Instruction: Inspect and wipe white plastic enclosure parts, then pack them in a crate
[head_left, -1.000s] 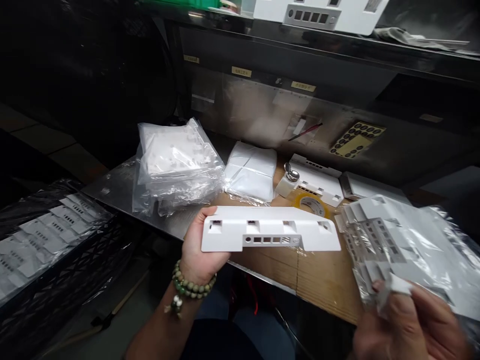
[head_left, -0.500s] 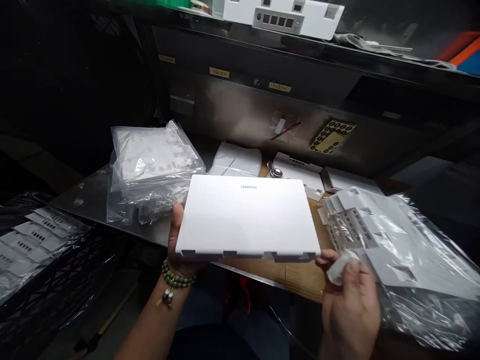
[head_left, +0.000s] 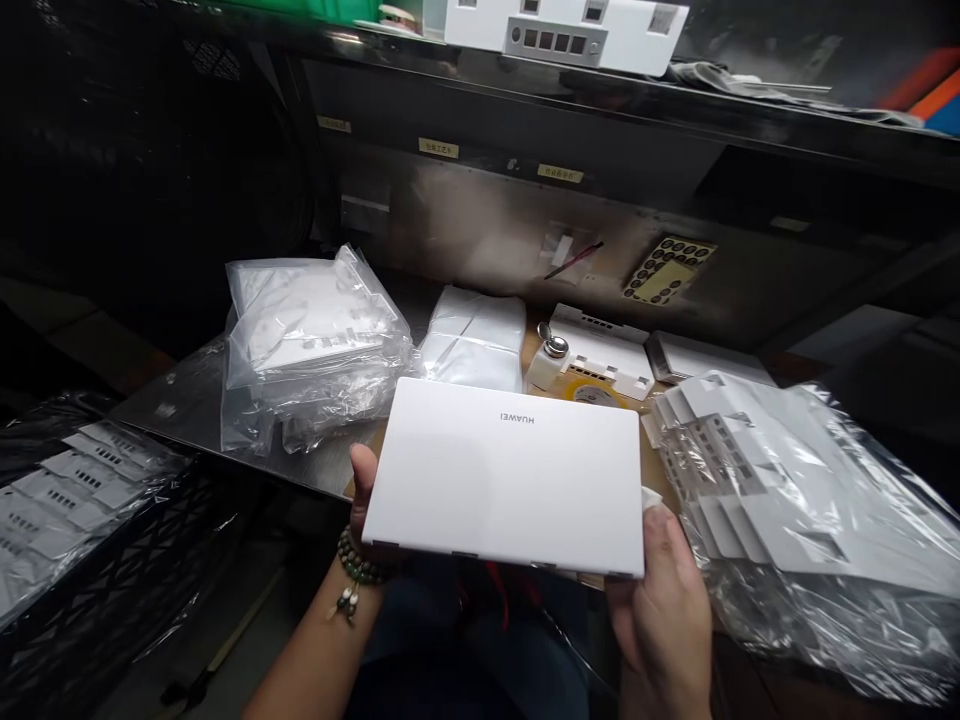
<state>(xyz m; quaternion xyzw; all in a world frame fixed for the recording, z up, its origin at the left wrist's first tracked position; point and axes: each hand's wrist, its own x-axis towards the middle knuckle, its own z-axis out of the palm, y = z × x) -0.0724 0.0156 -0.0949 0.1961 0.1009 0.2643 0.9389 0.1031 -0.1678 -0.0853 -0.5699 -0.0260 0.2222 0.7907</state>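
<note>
A white rectangular panel (head_left: 506,485) with upside-down HUAWEI lettering is held up over the table's front edge. My left hand (head_left: 363,490) grips its left side, the thumb at the edge and the other fingers hidden beneath. At the lower right corner, my right hand (head_left: 667,590) closes on the panel, and a bit of white cloth (head_left: 651,497) shows between that hand and the panel's right edge. Behind the panel lie a stack of white wrapped sheets (head_left: 476,340) and a yellow tape roll (head_left: 595,392), partly covered.
Bagged white parts (head_left: 315,320) lie at the left, more bagged parts (head_left: 810,480) at the right. A metal-topped bottle (head_left: 553,352) stands near white housings (head_left: 600,345). A black crate (head_left: 142,540) is at lower left; a shelf (head_left: 480,72) crosses above.
The panel has come lower and slightly right, its face turned more toward me. My right hand has moved in and taken hold of its right edge, and the cloth is now mostly hidden.
</note>
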